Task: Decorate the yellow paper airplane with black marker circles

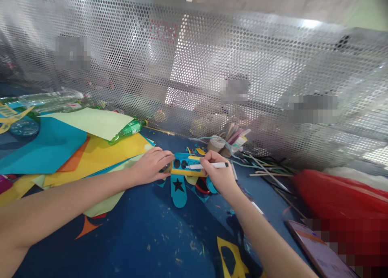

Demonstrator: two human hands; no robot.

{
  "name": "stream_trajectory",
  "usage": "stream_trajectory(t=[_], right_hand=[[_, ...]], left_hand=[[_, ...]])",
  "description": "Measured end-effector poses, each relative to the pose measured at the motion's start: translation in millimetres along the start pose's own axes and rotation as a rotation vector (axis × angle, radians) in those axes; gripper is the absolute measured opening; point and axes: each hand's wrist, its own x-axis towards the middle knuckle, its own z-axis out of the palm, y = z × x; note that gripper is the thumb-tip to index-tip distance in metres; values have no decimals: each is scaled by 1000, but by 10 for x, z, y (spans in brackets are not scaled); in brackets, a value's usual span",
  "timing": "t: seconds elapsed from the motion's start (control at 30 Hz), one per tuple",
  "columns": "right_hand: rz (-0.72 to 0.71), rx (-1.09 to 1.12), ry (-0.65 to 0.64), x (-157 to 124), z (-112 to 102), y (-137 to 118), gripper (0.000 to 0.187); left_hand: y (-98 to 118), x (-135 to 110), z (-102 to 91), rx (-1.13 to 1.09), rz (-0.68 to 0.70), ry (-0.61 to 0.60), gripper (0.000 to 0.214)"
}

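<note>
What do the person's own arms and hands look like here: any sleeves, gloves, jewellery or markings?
Both arms are bare, with no sleeve in view as far as the bottom and left edges of the frame. The left hand and the right hand wear no gloves. No ring, watch, bracelet or wristband shows on either, and no markings are visible. The fingernails are too small to judge.

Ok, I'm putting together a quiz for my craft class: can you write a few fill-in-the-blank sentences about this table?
1. The left hand rests on a paper strip whose colour is ____.
2. The right hand holds a pen that is ____.
3. The teal cutout near the strip bears a black ____.
4. The bottle lying on the yellow sheet is ____.

Missing words: yellow; white; star; green.
</note>
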Motion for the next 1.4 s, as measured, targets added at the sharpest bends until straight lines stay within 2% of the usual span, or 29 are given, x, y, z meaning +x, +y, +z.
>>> stream_trajectory(t=[1.4], right_hand=[[-5,8,-3,-5,-22,-7,25]], left_hand=[[2,-5,-4,-4,-5,-10,40]])
